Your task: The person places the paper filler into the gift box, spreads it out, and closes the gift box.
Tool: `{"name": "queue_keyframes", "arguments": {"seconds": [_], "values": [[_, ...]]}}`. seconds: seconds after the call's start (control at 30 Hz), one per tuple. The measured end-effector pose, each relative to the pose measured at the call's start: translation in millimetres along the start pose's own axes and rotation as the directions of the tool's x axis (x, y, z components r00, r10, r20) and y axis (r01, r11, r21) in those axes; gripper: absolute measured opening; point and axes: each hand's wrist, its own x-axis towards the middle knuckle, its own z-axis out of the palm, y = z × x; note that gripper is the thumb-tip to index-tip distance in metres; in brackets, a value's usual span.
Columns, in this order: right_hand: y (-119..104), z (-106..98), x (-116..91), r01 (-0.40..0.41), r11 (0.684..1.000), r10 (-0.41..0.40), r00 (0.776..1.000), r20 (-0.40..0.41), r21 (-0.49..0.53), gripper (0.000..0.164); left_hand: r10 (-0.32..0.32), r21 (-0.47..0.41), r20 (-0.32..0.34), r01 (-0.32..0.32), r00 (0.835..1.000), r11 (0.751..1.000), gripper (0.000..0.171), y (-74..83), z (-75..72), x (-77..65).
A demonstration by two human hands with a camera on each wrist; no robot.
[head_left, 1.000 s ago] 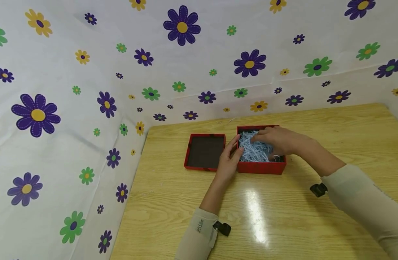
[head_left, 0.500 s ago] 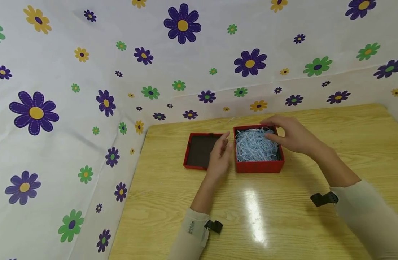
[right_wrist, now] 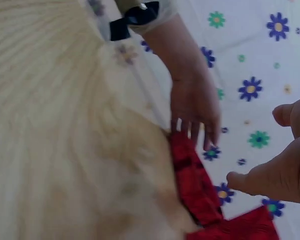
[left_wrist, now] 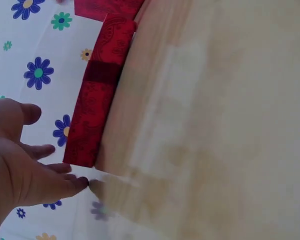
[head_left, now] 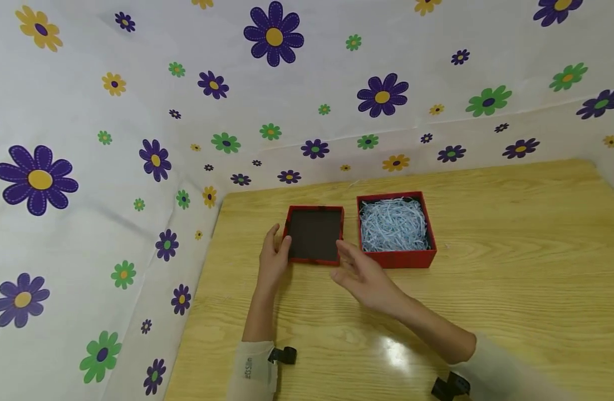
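A shallow red box lid lies on the table with its dark inside facing up. My left hand is at the lid's left side, fingers loosely spread and thumb by the rim. Close to the lid's front right corner is my right hand, fingers extended and holding nothing. Right of the lid stands a red box filled with pale blue shredded paper. In the left wrist view the lid's patterned side shows a dark band, just beyond my fingertips.
Both things sit on a wood-grain table. A white sheet printed with flowers rises behind and to the left. A bright light reflection shows on the table's front part.
My right hand has left the shredded paper and come left to the lid's right side. My left hand has moved from the box to the lid's left side.
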Motion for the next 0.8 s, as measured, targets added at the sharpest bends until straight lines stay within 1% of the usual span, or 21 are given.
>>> {"name": "queue_keyframes", "arguments": {"seconds": [0.07,0.1,0.2,0.27,0.37,0.43,0.57,0.63,0.7,0.8], "values": [[9,16,2,-0.084,0.994,0.085,0.996,0.013,-0.065,0.079,-0.069,0.001,0.037,0.069,0.997,0.998,0.07,-4.1,-1.6,-3.9],[13,22,3,-0.118,0.988,0.12,0.993,0.014,-0.097,0.082,-0.09,0.003,0.05,0.09,0.995,0.996,0.072,-5.0,-1.6,-5.6],[26,34,10,-0.181,0.973,0.183,0.983,0.002,-0.146,0.088,-0.105,0.029,0.057,0.103,0.993,0.994,0.071,-5.3,0.5,-8.1],[32,37,15,-0.191,0.97,0.193,0.981,-0.006,-0.149,0.088,-0.1,0.054,0.043,0.098,0.994,0.994,0.066,-2.8,1.9,-9.6],[37,36,18,-0.206,0.967,0.206,0.978,-0.014,-0.152,0.088,-0.085,0.093,0.018,0.083,0.996,0.992,0.058,1.6,2.8,-11.3],[36,33,18,-0.202,0.966,0.204,0.979,-0.004,-0.162,0.087,-0.062,0.108,-0.003,0.062,0.998,0.992,0.054,5.7,2.4,-12.9],[28,25,14,-0.198,0.964,0.206,0.978,0.027,-0.179,0.088,0.006,0.143,-0.032,-0.002,0.999,0.99,0.055,15.4,1.0,-16.1],[20,21,10,-0.185,0.965,0.195,0.98,0.039,-0.186,0.09,0.033,0.135,-0.038,-0.028,0.999,0.99,0.056,22.2,0.3,-19.1],[12,15,6,-0.164,0.971,0.175,0.984,0.044,-0.176,0.092,0.046,0.108,-0.051,-0.04,0.998,0.993,0.059,29.9,-0.3,-23.7],[0,5,1,-0.11,0.984,0.115,0.993,0.024,-0.137,0.095,0.078,0.072,-0.092,-0.072,0.993,0.995,0.069,42.9,1.2,-30.8]]}}
